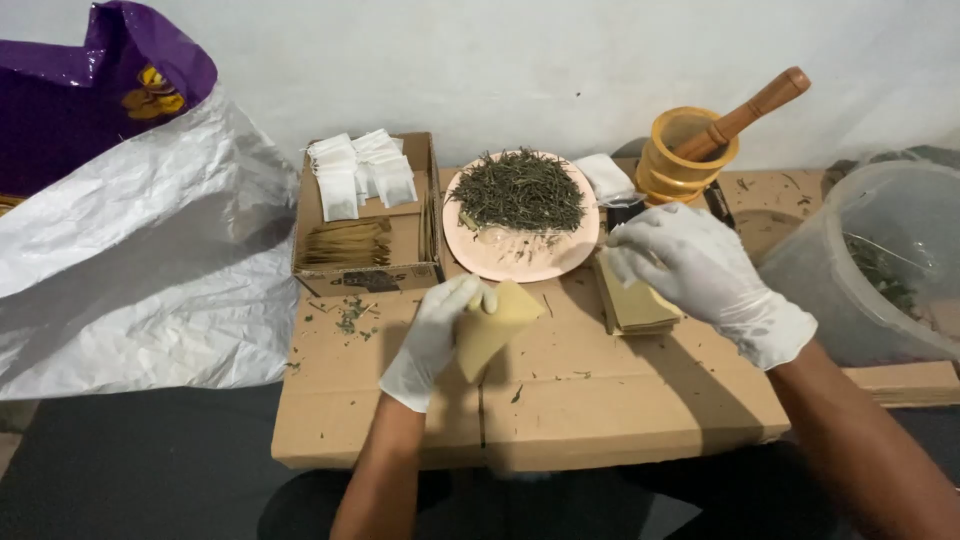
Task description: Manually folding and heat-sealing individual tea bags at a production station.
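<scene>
Held item: a small tan paper envelope (492, 328), above the flattened cardboard work surface (560, 390), just in front of the pink plate of dried green leaves (520, 205).
Handling, as judged: light, thin and pliable; it creases readily and likely slips a little against gloves. Best taken by an edge or corner, with light pressure to keep its mouth from crushing.
Left hand (437, 335): white-gloved, forearm rising from below, wrist bent inward; fingers curl over the envelope's upper left edge, pinching it tilted, one corner pointing down.
Right hand (700, 265): white-gloved, arm entering from the lower right, palm down; fingers bent and resting on the stack of tan envelopes (635, 300) beside the plate. Whether it grips a sheet cannot be told.
Surroundings: a shallow cardboard box (365, 270) holding white sachets (360, 170) and brown strips; a yellow mortar (685, 155) with wooden pestle (750, 108); a clear plastic tub (880, 265) at right; a white sack (140, 260) at left.
</scene>
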